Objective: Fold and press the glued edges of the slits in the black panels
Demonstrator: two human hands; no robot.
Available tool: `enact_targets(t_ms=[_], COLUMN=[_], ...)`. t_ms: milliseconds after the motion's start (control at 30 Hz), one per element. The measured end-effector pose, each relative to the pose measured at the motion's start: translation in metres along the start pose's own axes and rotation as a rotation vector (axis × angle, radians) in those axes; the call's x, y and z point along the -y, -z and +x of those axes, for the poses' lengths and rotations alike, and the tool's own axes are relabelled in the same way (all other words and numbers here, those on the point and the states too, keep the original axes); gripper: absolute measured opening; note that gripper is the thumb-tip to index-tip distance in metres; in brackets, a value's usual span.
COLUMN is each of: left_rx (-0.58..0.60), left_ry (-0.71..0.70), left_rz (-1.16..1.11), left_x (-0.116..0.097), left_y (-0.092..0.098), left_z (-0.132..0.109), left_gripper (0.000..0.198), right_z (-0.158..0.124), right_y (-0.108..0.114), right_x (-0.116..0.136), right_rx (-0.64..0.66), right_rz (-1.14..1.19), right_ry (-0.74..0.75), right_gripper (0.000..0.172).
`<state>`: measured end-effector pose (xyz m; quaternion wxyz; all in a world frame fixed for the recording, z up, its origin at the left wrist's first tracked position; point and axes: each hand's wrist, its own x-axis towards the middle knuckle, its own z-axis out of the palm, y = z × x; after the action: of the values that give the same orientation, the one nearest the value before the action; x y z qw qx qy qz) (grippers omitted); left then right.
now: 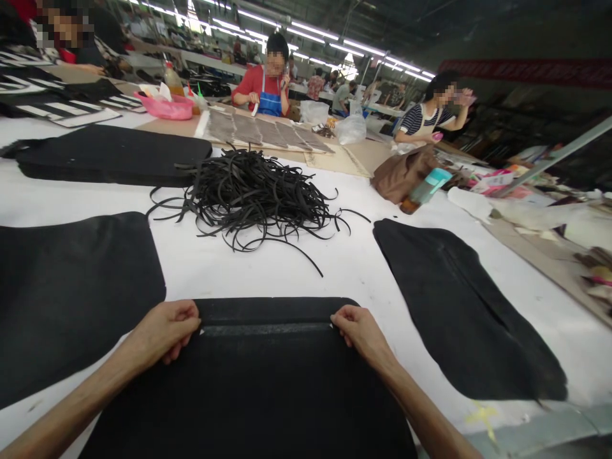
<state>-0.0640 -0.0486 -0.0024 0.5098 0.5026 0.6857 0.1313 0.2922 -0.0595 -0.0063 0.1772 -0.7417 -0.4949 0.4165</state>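
A black leather-like panel (268, 389) lies in front of me, its far edge running straight across. Along that edge is a flat black band (268, 311), bordered by a shinier line with a small white mark near each end. My left hand (174, 328) is closed in a pinch at the band's left end. At the right end, my right hand (356, 328) pinches likewise, thumb and forefinger together. Whether the band is a separate strip or part of the panel I cannot tell. Beyond the panel lies a tangled heap of narrow black strips (258, 191).
Black pieces (71, 280) lie left, with another stack (115, 153) behind and more panels (468, 306) at right. A bottle with a turquoise cap (425, 191) lies by a brown bag (406, 172). A pink basket (165, 107) stands far left. Co-workers (270, 86) are across the white table (344, 261).
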Motion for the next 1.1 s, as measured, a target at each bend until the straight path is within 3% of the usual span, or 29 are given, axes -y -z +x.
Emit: enact_targets(t_ms=[267, 533, 833, 1100], left_rx=[0.037, 0.018, 0.000, -0.010], left_ry=[0.007, 0.009, 0.027, 0.021], left_rz=[-0.044, -0.073, -0.134, -0.127], left_x=[0.005, -0.013, -0.009, -0.007], left_y=[0.002, 0.003, 0.004, 0.004], left_z=[0.007, -0.007, -0.005, -0.005], left_gripper=[0.020, 0.010, 0.003, 0.002], right_z=[0.003, -0.001, 0.016, 0.017], right_y=[-0.001, -0.001, 0.002, 0.001], right_x=[-0.001, 0.004, -0.020, -0.023], right_rx=[-0.032, 0.003, 0.068, 0.060], right_rz=[-0.083, -0.120, -0.174, -0.194], right_ry=[-0.030, -0.002, 0.050, 0.041], right_gripper=[0.019, 0.024, 0.030, 0.032])
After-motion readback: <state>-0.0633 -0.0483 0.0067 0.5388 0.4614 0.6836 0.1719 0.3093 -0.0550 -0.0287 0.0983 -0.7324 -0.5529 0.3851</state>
